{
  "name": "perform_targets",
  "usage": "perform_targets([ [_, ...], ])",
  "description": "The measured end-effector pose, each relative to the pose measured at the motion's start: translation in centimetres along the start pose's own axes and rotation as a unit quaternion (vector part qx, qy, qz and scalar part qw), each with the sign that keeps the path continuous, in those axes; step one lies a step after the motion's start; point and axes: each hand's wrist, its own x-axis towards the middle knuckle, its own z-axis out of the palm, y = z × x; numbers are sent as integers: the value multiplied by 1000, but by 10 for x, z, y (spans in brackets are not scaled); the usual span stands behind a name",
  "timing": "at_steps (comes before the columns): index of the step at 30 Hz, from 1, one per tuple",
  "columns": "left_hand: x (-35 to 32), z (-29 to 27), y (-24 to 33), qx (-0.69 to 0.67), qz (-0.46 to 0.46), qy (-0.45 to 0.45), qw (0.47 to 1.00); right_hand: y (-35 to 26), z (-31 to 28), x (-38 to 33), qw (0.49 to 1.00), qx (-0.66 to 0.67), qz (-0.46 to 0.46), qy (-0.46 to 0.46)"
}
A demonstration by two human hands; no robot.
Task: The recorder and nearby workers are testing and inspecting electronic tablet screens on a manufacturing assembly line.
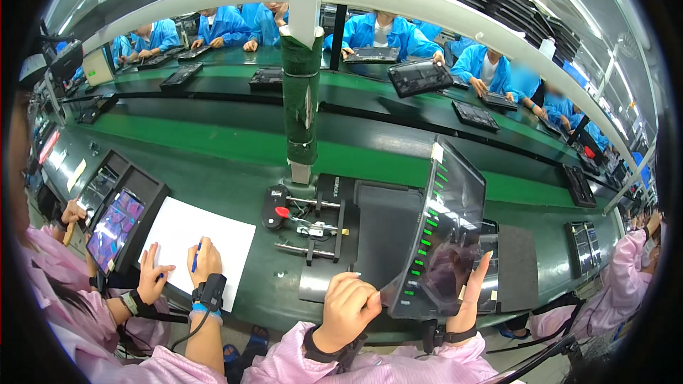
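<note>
A glossy, dark tablet-like screen panel [445, 242] stands tilted on edge between my hands. Green marks run in a row down its left border, and a pale tab sits at its top corner. My left hand [348, 309] is closed, with thumb and curled fingers at the panel's lower left corner. On the right side, my right hand [468, 295] holds the lower edge, its fingers pointing up and partly hidden by the panel. Just left of the panel lies a black fixture [327, 227] with metal rods, a red knob and a flat dark bed.
A co-worker at left writes with a blue pen on white paper [238, 231], beside a tray [146, 188] with a lit screen. A green-wrapped post [301, 99] rises behind the fixture. Dark foam [518, 270] lies right. Blue-clad people handle devices across the conveyor [235, 135].
</note>
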Motion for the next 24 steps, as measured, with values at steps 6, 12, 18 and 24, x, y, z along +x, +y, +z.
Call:
perform_targets([
  [6, 1, 33, -2, -19, -123, -127, 984, 8, -3, -4, 995, -14, -8, -103],
  [12, -35, 52, -4, -474, -225, -140, 839, 27, -16, 3, 990, 36, -1, -135],
  [18, -53, 61, -18, -561, -268, -114, 775, 29, -16, 10, 962, 160, 93, -202],
  [24, 12, -3, -64, 50, -165, -34, 984, 11, -21, -4, 891, -339, -262, -151],
])
